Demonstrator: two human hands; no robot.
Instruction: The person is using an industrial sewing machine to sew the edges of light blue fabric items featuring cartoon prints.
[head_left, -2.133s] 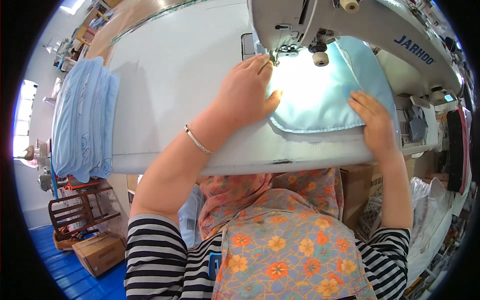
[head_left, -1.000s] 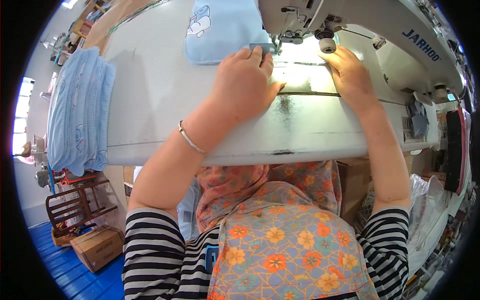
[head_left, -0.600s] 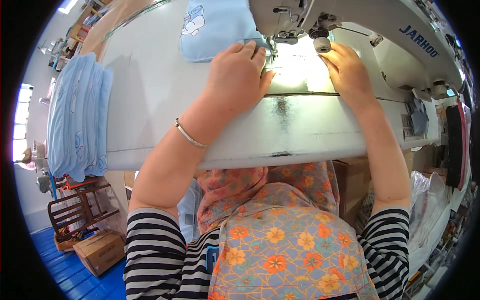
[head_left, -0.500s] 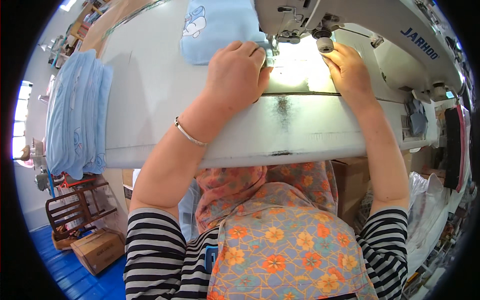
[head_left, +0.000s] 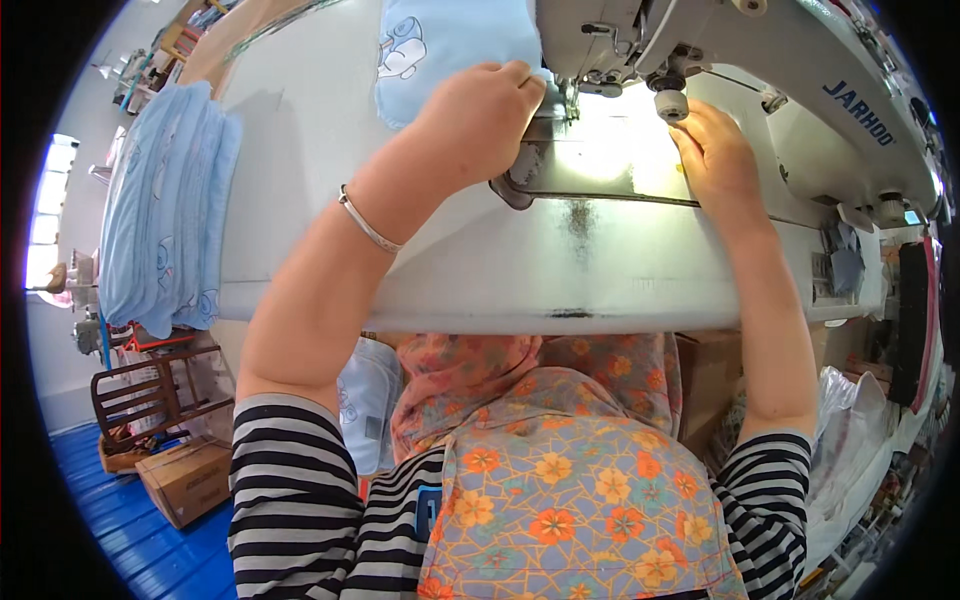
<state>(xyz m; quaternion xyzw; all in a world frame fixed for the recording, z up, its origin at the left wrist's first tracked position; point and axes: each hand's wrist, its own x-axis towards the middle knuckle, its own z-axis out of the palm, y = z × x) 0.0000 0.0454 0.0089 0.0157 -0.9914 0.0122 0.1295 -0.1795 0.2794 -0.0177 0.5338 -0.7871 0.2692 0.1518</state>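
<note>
A light blue cloth piece [head_left: 455, 45] with a cartoon print lies on the sewing machine table, left of the needle and presser foot [head_left: 570, 95]. My left hand [head_left: 485, 120] is closed at the lower right corner of this cloth, its fingers curled over the edge beside the presser foot. Under the machine's lamp, my right hand [head_left: 722, 155] is bent with thumb and fingers together, just below a round grey knob [head_left: 671, 103]. What its fingertips hold, if anything, is hidden. The sewing machine [head_left: 830, 90] arches over both hands.
A stack of light blue cloth pieces [head_left: 165, 215] hangs over the table's left edge. Printed cloth [head_left: 365, 405] lies below the table by my lap. A cardboard box [head_left: 185, 480] and a brown rack [head_left: 150, 400] stand on the blue floor. Clear plastic wrapping [head_left: 845, 430] is at the right.
My left hand has moved up and away from the table front, uncovering a dark curved metal edge by the needle plate. The whole view has shifted slightly. My right hand stays by the knob.
</note>
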